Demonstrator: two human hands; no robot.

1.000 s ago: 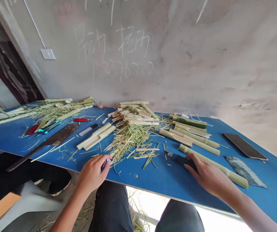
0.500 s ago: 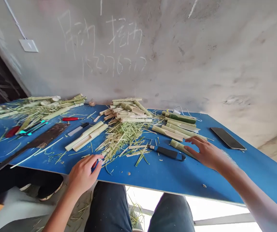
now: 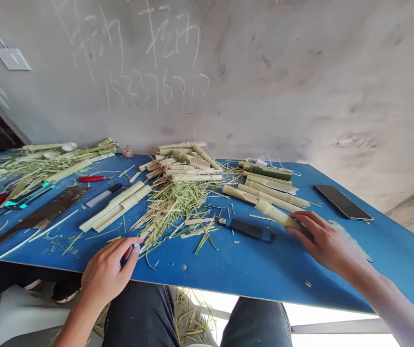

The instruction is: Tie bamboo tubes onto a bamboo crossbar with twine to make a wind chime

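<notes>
My right hand [image 3: 324,241] is closed around the near end of a pale green bamboo piece [image 3: 273,213], whose far end is slightly raised over the other pieces. My left hand [image 3: 111,267] rests at the table's front edge, thumb and index finger curled together in a pinch. A small whitish bit shows at those fingertips, too small to name. Between the hands lies a knife with a black handle [image 3: 248,229], its blade toward the shavings. Just beyond my right hand, several split bamboo pieces [image 3: 279,195] lie side by side.
Shavings [image 3: 178,205] and stacked bamboo pieces [image 3: 192,166] cover the table's middle. Left of them are two bamboo halves [image 3: 120,207], a small knife [image 3: 103,195], a red-handled tool [image 3: 93,179] and a rusty cleaver [image 3: 57,207]. A phone [image 3: 343,202] lies at right.
My right hand has closed on the bamboo piece and lifted its far end a little. The view has shifted right, and my left hand keeps its pinch.
</notes>
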